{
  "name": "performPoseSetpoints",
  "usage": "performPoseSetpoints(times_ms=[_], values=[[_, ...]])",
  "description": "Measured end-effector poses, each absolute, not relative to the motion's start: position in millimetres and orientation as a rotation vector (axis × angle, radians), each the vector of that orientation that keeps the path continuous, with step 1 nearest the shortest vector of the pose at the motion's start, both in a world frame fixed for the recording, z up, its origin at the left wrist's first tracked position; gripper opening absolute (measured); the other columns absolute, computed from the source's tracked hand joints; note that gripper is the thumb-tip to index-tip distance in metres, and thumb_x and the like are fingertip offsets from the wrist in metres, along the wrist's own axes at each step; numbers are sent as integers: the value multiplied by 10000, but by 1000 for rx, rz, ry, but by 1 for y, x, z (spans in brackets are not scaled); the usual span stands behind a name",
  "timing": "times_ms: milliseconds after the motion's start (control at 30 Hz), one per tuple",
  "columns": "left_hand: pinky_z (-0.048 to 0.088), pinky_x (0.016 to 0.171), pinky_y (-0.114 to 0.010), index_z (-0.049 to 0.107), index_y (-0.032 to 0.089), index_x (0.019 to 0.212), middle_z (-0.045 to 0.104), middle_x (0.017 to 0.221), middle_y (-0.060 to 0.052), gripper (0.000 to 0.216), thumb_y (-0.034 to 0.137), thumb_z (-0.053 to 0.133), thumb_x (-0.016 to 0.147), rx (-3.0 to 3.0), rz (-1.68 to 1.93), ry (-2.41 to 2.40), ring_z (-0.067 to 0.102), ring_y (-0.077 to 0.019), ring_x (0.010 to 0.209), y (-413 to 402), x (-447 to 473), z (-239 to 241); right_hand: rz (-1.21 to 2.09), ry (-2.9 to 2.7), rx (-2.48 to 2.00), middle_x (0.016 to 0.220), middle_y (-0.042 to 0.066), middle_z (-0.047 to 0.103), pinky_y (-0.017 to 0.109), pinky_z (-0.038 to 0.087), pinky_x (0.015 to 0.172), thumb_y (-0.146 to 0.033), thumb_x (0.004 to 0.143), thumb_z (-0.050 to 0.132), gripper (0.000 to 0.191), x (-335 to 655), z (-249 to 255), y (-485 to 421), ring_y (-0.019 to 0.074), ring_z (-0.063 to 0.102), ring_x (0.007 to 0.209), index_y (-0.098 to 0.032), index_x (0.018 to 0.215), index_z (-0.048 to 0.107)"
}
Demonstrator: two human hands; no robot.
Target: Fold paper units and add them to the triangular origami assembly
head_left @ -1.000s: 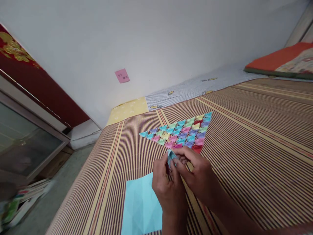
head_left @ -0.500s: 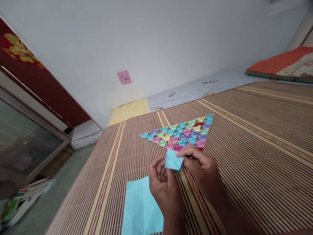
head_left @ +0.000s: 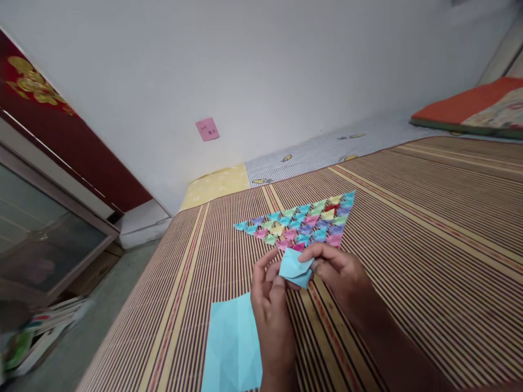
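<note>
Both my hands hold a small light-blue folded paper piece (head_left: 295,268) just above the striped mat (head_left: 408,228). My left hand (head_left: 270,296) pinches its left side and my right hand (head_left: 339,272) pinches its right side with thumb and fingers. Directly beyond the hands lies a flat triangle of several small interlocked paper pieces (head_left: 304,223) in pink, blue, green, yellow and purple. A creased light-blue paper sheet (head_left: 232,343) lies on the mat under my left forearm.
A white wall with a pink sticky note (head_left: 207,129) rises behind. A patterned bedsheet (head_left: 310,149) shows past the mat's far edge. An orange cushion (head_left: 469,103) sits far right. On the left are a glass-fronted cabinet (head_left: 41,228) and the floor below.
The small blue piece went from a narrow folded sliver between my fingers to a wider, opened shape. My hands shifted slightly apart, the left thumb moving to its edge.
</note>
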State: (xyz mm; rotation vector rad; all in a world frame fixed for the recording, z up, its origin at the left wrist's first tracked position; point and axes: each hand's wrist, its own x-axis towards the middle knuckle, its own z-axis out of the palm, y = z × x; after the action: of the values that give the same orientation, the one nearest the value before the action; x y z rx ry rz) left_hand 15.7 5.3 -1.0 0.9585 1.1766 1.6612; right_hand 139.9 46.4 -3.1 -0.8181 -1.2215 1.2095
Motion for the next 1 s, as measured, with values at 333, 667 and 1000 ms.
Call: performPoseSetpoints(times_ms=[333, 667, 1000], values=[[517, 752, -224, 697, 233, 1097, 720, 995, -31, 250, 311, 735, 862, 908, 1755, 1135, 669, -138, 853, 11, 7, -12, 1559, -1084, -730, 703, -12, 626, 254, 490, 631, -222, 831, 635, 95, 139, -9, 48, 140, 584, 666, -195, 899, 696], [553, 751, -295, 755, 170, 962, 764, 910, -75, 164, 230, 693, 822, 1043, 1672, 1278, 706, -205, 831, 10, 13, -2, 1036, -1508, -842, 769, 8, 633, 261, 458, 621, -227, 886, 607, 105, 135, 4, 40, 159, 575, 693, -191, 883, 706], [479, 668, -214, 728, 177, 994, 685, 785, -11, 180, 303, 722, 866, 927, 1640, 1156, 583, -111, 675, 12, 14, -9, 587, -1646, -932, 754, 9, 580, 281, 405, 639, -191, 937, 547, 160, 135, 7, 39, 160, 533, 687, -188, 805, 637]])
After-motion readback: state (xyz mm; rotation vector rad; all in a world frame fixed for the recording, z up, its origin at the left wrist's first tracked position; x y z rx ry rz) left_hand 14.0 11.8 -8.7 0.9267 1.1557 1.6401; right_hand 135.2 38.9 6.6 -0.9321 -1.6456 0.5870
